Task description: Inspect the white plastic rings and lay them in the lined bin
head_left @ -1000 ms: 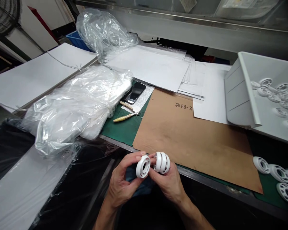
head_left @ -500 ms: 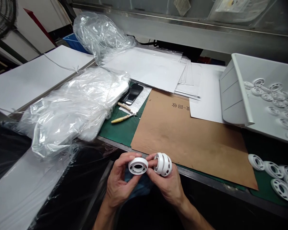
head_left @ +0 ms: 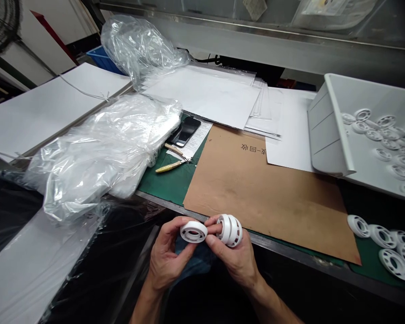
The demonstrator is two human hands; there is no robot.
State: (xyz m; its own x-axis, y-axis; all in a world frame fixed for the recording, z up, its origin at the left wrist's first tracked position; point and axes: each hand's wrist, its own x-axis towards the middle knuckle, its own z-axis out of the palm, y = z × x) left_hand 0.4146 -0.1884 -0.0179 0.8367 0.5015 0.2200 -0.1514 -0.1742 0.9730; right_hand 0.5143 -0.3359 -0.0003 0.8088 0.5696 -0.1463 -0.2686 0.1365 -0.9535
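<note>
Between the fingers and thumb of my left hand [head_left: 170,254] is a white plastic ring [head_left: 193,231], its slotted face turned toward me. My right hand [head_left: 236,261] carries white rings [head_left: 230,230] stacked side by side, with fingers passing into their openings. The tips of my right thumb and fingers reach the edge of the left ring. Both hands are at the table's front edge, close together. Several more white rings [head_left: 395,264] lie on the green mat at the right.
Brown cardboard [head_left: 270,193] lies beyond my hands. A grey-white bin [head_left: 330,126] at right holds several rings. Cutters [head_left: 170,167], a phone [head_left: 186,131], white sheets [head_left: 205,94] and clear plastic bags [head_left: 104,139] lie left and behind. A fan [head_left: 2,27] stands far left.
The ring in my left hand is tilted slightly differently, its opening looking narrower. The whole view has shifted slightly; both hands keep their holds.
</note>
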